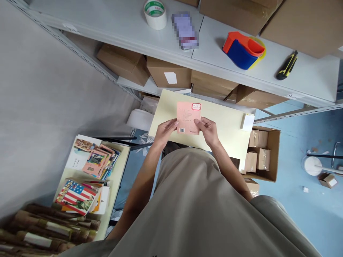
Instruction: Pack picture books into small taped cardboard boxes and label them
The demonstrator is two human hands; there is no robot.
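Both my hands hold a thin pink booklet upright above a pale yellow table. My left hand grips its lower left edge and my right hand grips its lower right edge. The booklet's back cover faces me, with a barcode at the bottom and a red-framed sticker at the top right corner. A small white pad lies at the table's right edge.
A grey shelf above holds a tape roll, an orange-blue tape dispenser, a yellow-black utility knife and cartons. A side table at left carries picture books. An open carton stands on the blue floor.
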